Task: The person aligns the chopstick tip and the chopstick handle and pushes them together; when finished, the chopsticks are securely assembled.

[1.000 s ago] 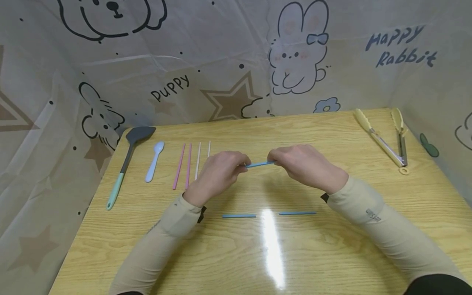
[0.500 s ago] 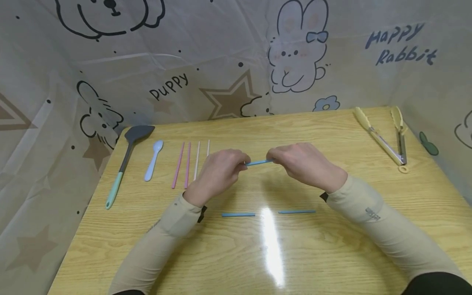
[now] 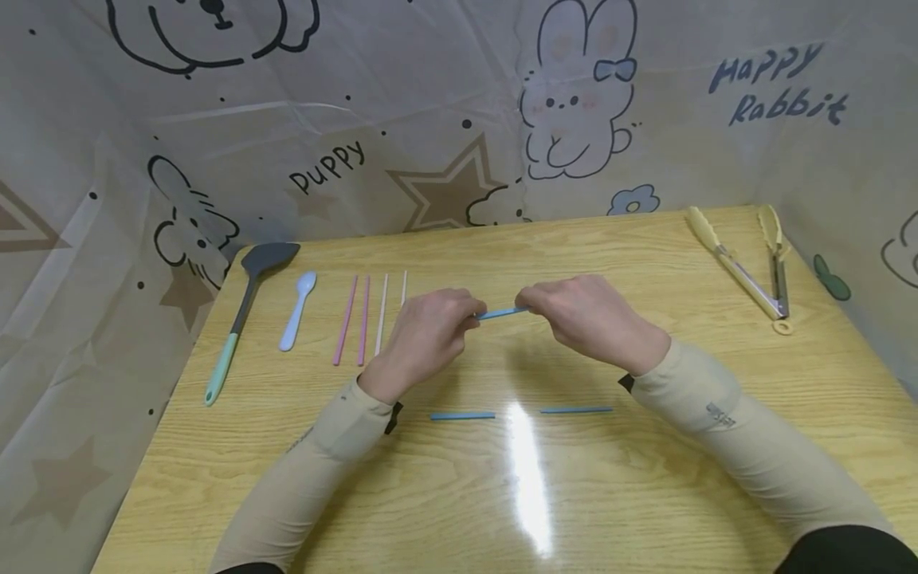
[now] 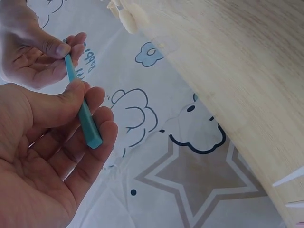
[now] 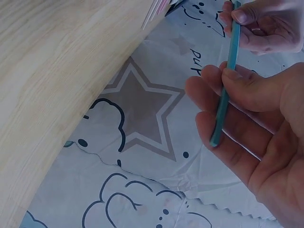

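Between both hands a blue chopstick (image 3: 502,313) is held above the table, its right end slightly higher in the head view. My left hand (image 3: 429,335) pinches its thick, square end between thumb and fingers, as the chopstick (image 4: 87,121) shows in the left wrist view. The thin, rounded end of the chopstick (image 5: 222,109) is pinched by my right hand (image 3: 591,323). Nearer to me, two short blue stick pieces lie in line with a gap between them: a thicker left piece (image 3: 462,416) and a thinner right piece (image 3: 577,410).
At the left lie a dark spatula (image 3: 248,307) with a mint handle, a light blue spoon (image 3: 297,315), two pink sticks (image 3: 345,320) and two white sticks (image 3: 382,311). Open tongs (image 3: 746,279) lie at the back right. Printed cloth (image 3: 430,104) walls in the wooden table (image 3: 459,502).
Both hands keep their grip on the chopstick. The right hand has shifted very slightly left and up, and the head view has drifted a little. The other items have stayed put.
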Tool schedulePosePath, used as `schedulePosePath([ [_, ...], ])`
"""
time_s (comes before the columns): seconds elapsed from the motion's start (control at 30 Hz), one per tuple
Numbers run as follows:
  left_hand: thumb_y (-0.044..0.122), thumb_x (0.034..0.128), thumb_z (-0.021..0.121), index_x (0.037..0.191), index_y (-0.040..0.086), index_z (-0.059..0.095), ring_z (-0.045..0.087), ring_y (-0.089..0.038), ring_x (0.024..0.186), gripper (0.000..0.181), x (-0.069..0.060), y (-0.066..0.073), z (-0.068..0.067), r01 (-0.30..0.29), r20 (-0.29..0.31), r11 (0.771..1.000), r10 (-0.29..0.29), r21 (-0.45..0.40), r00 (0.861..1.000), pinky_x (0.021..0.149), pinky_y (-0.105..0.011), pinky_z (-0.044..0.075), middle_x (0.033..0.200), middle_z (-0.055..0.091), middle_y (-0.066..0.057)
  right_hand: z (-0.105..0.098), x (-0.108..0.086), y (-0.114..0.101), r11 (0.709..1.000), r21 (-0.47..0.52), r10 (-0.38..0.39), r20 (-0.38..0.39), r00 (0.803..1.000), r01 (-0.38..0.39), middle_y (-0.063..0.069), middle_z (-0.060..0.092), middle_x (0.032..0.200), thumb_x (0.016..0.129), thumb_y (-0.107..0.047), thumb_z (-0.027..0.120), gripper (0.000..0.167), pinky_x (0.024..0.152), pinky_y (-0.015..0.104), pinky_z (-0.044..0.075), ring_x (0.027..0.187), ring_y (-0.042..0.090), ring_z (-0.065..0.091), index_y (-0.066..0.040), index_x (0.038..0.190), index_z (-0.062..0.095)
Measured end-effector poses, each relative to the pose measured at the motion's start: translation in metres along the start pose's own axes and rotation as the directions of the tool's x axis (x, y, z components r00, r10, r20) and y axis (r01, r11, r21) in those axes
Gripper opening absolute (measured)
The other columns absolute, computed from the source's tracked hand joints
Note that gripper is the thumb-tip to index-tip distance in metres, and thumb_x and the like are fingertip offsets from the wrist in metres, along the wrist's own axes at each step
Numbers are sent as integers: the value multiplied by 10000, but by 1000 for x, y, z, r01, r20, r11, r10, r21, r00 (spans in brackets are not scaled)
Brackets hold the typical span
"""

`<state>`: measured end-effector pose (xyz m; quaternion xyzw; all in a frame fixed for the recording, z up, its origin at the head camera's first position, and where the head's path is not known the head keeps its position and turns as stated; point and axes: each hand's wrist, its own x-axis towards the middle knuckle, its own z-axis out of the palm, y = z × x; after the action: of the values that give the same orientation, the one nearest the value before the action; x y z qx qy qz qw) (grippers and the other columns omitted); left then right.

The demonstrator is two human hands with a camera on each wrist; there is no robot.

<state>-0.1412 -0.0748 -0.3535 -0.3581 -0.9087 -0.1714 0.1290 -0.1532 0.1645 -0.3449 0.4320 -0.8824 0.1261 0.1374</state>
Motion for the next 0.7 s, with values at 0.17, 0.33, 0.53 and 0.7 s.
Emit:
schedulePosePath([
  [0.17,-10,849,754,937,75,769,662,-135,740,123,0,1,1,-3,-14,1000,3,-1,1000,582,-235,513,860,709,-15,2,1,-1,1000,7,-16,-22,1000,16,-25,695,809,895,18,686,115,439,282,455,511,82,508,-85,942,701],
  [0.33,21,864,752,968,96,766,662,-117,761,129,1,8,7,-6,18,1000,6,-20,1000,612,-236,525,896,717,8,4,3,-5,995,36,-92,-38,995,93,-58,648,740,902,-39,702,72,496,268,493,520,54,492,-107,896,680],
  [0.53,85,899,734,1001,103,749,629,-82,742,105,1,13,8,60,74,997,-57,-47,996,591,-211,501,909,704,22,2,4,-7,996,59,-62,-6,998,63,-100,589,698,900,-78,719,110,520,268,492,507,48,416,-151,850,654],
  [0.7,150,909,737,984,121,749,592,-57,704,82,1,13,7,61,79,998,-59,-18,995,569,-196,481,875,687,40,4,5,-6,996,63,-68,-2,998,68,-106,585,703,904,-96,720,107,497,253,469,503,43,389,-161,867,642],
])
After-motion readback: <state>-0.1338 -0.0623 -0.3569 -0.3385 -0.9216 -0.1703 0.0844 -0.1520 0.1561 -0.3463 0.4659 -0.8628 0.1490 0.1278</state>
